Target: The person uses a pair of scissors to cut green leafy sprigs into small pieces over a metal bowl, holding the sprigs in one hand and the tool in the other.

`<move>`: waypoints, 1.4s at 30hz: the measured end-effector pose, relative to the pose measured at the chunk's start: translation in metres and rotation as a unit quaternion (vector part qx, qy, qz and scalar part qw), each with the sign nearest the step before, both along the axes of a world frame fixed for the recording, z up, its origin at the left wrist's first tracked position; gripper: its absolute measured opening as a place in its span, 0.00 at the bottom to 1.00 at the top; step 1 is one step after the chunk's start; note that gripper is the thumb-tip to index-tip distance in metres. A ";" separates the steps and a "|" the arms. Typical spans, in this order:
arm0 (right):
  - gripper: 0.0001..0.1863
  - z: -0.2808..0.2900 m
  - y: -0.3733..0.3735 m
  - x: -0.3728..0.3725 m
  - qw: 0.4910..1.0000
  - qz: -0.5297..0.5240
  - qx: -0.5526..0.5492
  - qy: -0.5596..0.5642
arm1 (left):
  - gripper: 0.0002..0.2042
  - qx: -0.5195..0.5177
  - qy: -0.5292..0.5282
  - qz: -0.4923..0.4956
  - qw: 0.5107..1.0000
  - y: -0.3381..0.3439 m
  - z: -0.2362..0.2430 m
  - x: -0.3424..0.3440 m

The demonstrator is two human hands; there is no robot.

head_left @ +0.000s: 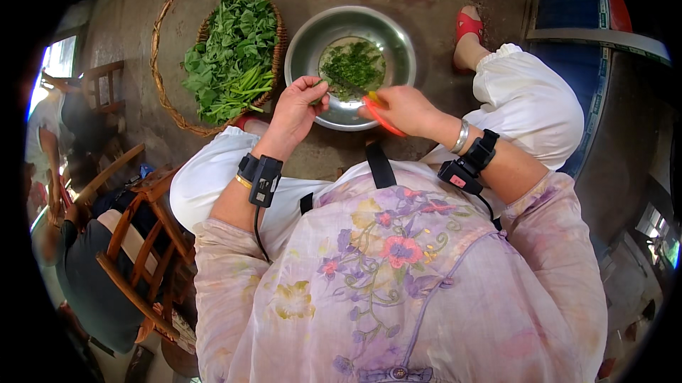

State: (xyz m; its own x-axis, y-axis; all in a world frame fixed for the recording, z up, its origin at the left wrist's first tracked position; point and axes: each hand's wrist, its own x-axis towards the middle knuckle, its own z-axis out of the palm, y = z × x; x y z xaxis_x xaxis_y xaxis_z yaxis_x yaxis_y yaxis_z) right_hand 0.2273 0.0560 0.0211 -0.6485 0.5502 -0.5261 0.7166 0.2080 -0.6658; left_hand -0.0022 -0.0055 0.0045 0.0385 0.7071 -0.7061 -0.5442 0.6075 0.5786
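Floor (435, 28): one basin (399, 56), one basket (280, 35) (heaped); right hand (412, 109): one scissors (383, 121).

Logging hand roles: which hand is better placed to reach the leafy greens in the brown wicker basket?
Probably the left hand: it is nearer the brown wicker basket, while the right hand holds orange-handled scissors.

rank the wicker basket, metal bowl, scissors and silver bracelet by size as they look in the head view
1. Wicker basket, handle included
2. Metal bowl
3. Scissors, partly hidden
4. Silver bracelet
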 end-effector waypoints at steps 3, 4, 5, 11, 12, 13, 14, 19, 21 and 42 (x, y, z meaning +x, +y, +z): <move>0.34 -0.004 -0.005 0.001 0.999 -0.027 0.008 0.037 | 0.04 0.008 -0.016 0.009 1.000 0.001 0.001 0.000; 0.34 -0.004 -0.005 0.000 0.999 -0.019 0.002 0.033 | 0.04 0.011 -0.030 0.013 0.999 0.002 0.001 0.001; 0.34 -0.002 -0.005 -0.001 0.999 -0.011 -0.002 0.030 | 0.04 0.012 -0.030 0.013 0.999 0.001 0.001 0.001; 0.33 0.007 0.003 -0.003 1.000 0.025 -0.004 0.018 | 0.05 0.010 -0.047 0.023 0.999 -0.001 -0.002 0.001; 0.33 0.005 0.003 -0.002 1.000 0.024 -0.004 0.017 | 0.05 0.010 -0.041 0.023 0.999 -0.001 -0.002 0.000; 0.33 0.003 0.003 -0.001 1.000 0.010 0.009 0.019 | 0.06 0.009 -0.034 0.023 0.999 -0.001 -0.002 0.000; 0.33 0.002 0.003 -0.001 1.000 -0.004 0.021 0.020 | 0.06 0.009 -0.034 0.024 0.999 -0.001 -0.002 0.000; 0.33 0.002 0.000 0.000 1.000 -0.022 0.012 0.013 | 0.07 0.006 -0.026 0.045 0.999 0.002 -0.003 -0.003; 0.33 -0.001 -0.004 0.000 0.999 -0.024 0.013 0.024 | 0.07 0.010 -0.029 0.055 0.998 0.002 0.001 -0.001; 0.33 0.000 -0.007 -0.005 0.998 -0.008 -0.030 0.056 | 0.05 0.015 -0.044 0.043 0.998 0.002 0.002 0.002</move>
